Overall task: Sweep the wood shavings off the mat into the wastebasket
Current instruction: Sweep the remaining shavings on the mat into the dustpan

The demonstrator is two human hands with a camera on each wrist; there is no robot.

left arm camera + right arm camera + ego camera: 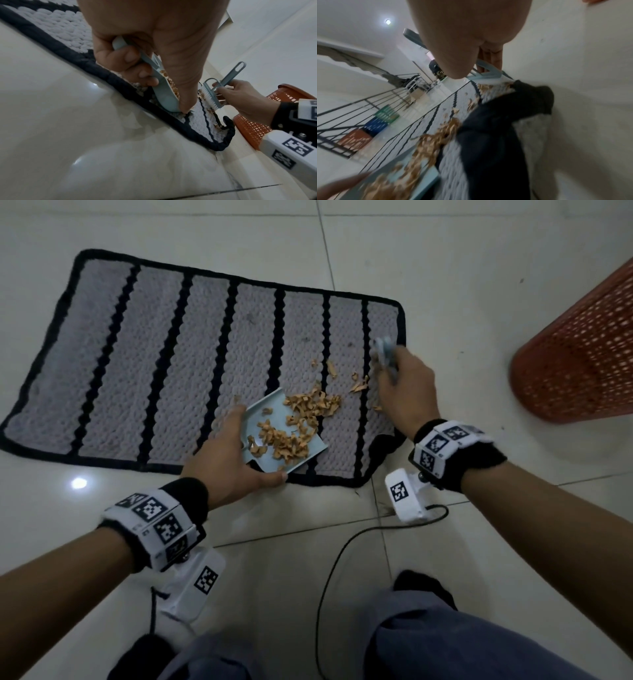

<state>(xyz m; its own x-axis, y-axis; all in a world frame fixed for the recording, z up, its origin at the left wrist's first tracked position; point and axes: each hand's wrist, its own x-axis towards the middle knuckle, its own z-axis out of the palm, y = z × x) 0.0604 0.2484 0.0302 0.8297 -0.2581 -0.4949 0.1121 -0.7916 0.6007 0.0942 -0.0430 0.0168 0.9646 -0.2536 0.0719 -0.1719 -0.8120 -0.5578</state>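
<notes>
The right hand (406, 392) grips the brush (211, 96) beyond the loose shavings (359, 385), which lie between it and the dustpan (274, 419) held by the left hand (226, 453).

A pale tiled floor (428, 251) is seen throughout, with a bright light reflection (79, 483) at about 8 o'clock in the head view. A black cable (334, 570) is laid across the tiles near 6 o'clock. In the right wrist view, a dark stair railing (368, 108) is shown at 9 o'clock, with coloured crates (368, 129) behind it.
</notes>
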